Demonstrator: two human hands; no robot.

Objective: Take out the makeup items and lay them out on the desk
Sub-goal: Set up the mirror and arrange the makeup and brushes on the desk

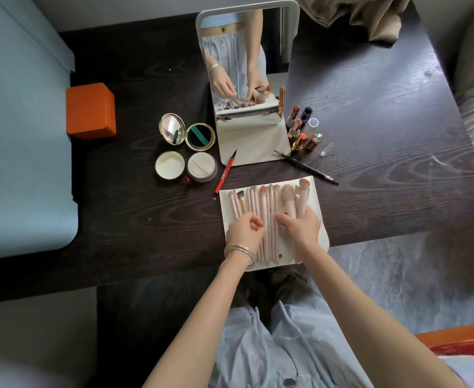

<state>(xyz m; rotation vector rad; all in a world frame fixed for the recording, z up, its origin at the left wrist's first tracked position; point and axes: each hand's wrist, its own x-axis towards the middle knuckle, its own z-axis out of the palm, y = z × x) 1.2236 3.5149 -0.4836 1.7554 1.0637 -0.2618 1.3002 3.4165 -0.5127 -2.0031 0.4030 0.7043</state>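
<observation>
Brushes lay fanned on white pouch — left hand pinched one handle, right hand gripped thick brushes at 1 o'clock.

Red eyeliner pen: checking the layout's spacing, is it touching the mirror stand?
Touching: the head view shows the red eyeliner pen with its tip overlapping the mirror stand base.

A white mirror stands up just past the fingers. Far off to their left sits an orange box. Still more to the left is a big pale blue pad. Way past the fingers, to the right, hangs a tan cloth. Behind them, low on the right, is something orange, maybe a cushion.
</observation>
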